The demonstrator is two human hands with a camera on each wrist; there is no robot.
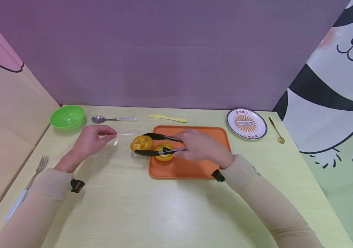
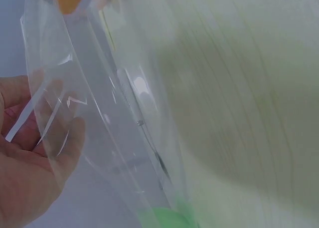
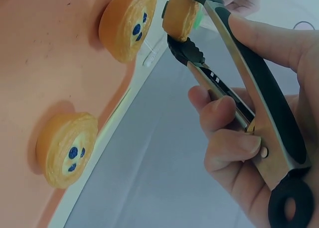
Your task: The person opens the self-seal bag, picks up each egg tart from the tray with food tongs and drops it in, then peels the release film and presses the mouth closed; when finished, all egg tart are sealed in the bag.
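Observation:
My left hand pinches the edge of a clear plastic bag between thumb and fingertips, left of the tray. With my right hand I grip black-tipped metal tongs. Between the tong tips is a golden egg tart, held up at the tray's left edge beside the bag. Whether that tart is inside the bag, I cannot tell. Two more tarts with dark blue dots, a nearer one and another, sit on the orange tray; the head view shows only one of these.
Behind the bag are a green bowl, a spoon and a yellow knife. A fork lies by my left forearm. To the right are a patterned plate and a small gold spoon. A purple curtain hangs behind the table.

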